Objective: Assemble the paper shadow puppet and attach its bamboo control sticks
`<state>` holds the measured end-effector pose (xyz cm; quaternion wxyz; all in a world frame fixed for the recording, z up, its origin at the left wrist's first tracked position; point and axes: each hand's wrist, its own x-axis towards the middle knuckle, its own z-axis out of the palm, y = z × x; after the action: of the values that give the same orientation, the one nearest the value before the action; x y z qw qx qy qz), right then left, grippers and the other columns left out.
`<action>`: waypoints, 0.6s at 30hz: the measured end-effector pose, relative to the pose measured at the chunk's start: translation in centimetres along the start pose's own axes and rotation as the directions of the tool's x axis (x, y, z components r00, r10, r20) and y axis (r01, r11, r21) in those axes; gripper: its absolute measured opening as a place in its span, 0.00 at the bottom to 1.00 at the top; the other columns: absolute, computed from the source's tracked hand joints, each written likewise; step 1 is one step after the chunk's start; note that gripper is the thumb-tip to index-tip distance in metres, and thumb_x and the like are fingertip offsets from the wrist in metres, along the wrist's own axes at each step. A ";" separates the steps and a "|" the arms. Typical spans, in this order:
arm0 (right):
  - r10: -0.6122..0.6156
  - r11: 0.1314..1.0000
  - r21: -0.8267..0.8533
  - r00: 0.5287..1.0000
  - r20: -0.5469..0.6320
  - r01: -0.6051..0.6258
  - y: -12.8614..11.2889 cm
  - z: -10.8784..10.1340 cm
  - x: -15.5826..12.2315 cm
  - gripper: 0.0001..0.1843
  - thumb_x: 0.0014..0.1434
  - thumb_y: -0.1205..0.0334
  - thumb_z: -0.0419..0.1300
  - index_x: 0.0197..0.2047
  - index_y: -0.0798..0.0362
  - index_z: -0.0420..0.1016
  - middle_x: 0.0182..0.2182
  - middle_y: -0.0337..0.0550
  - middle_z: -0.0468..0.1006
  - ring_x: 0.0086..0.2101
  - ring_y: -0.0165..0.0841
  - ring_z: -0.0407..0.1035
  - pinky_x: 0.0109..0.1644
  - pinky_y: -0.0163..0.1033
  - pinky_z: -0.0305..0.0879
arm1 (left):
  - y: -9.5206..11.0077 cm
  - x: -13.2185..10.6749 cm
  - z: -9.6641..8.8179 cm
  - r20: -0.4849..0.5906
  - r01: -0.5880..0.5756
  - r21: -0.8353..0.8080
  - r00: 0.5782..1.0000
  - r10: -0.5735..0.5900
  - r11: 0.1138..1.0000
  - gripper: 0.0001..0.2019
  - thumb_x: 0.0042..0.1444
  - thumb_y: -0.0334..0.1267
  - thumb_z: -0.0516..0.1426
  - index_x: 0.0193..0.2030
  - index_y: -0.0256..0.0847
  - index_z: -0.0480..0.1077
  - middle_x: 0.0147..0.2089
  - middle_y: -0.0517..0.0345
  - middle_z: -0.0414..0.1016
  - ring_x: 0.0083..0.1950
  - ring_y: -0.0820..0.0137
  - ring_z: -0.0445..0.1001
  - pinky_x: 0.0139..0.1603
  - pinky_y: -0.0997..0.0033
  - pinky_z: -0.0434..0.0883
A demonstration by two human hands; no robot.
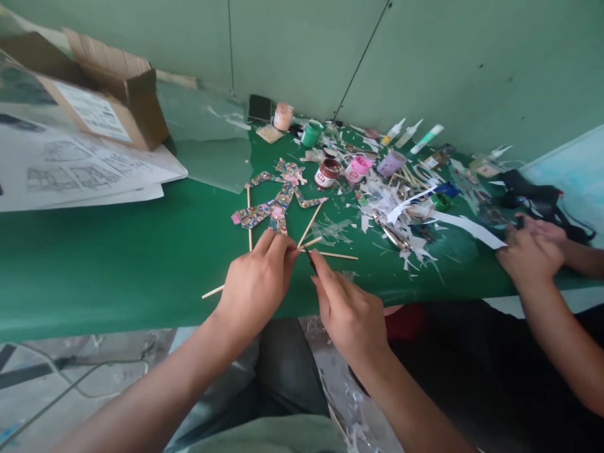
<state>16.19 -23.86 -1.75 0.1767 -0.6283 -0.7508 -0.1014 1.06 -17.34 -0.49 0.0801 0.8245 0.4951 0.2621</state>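
My left hand [257, 274] is closed on a thin wooden stick [213, 292], whose end sticks out to its lower left. Between the fingers of my right hand [352, 308] is a slim dark tool [310, 259]; its tip meets the sticks by my left fingertips. Its exact kind is hidden by the grip. More pale sticks fan out there, one slanting up [310, 224] and one lying to the right [338, 255]. Just beyond lies a jointed, patterned paper figure [283, 196], its lower part covered by my left hand. Another stick [250, 217] lies beside it.
Open paint jars [329, 173], white paper scraps [377, 201] and metal scissors [394, 236] crowd the green table [117, 270]. A cardboard box [113, 94] and printed sheets [89, 163] are at left. A co-worker's hands [531, 251] are at right, near a white paper strip [472, 230].
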 end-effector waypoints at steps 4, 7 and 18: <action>0.035 0.999 -0.015 0.992 -0.121 -0.037 0.1 -0.8 0.3 0.22 0.70 0.64 0.47 0.64 0.52 0.68 0.35 0.47 0.83 0.29 0.30 0.73 0.34 0.32 0.67 | 2.2 1.0 -1.7 0.031 0.128 0.080 0.991 -0.130 0.989 0.10 0.67 0.40 0.50 0.45 0.39 0.69 0.34 0.55 0.78 0.28 0.69 0.75 0.26 0.75 0.62; 0.073 0.997 0.038 0.975 -0.208 -0.067 0.8 -1.6 1.4 0.23 0.70 0.62 0.46 0.63 0.54 0.69 0.40 0.52 0.83 0.31 0.32 0.75 0.34 0.33 0.67 | 2.7 1.9 -2.2 0.032 0.205 0.179 0.976 -0.214 0.962 0.12 0.67 0.40 0.49 0.48 0.38 0.70 0.29 0.53 0.77 0.27 0.66 0.75 0.28 0.73 0.63; 0.435 0.898 -0.076 0.900 0.015 -0.433 8.2 0.0 5.4 0.17 0.63 0.65 0.54 0.50 0.57 0.80 0.40 0.60 0.79 0.39 0.41 0.72 0.41 0.43 0.63 | 3.5 -2.1 -4.7 -0.171 0.026 -0.380 0.980 -0.098 0.925 0.16 0.64 0.46 0.51 0.40 0.38 0.75 0.24 0.62 0.70 0.24 0.75 0.63 0.27 0.77 0.58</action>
<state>23.46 -17.43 -0.24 0.1604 -0.7871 -0.5907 -0.0761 0.56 -21.47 4.12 0.1978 0.7495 0.4668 0.4256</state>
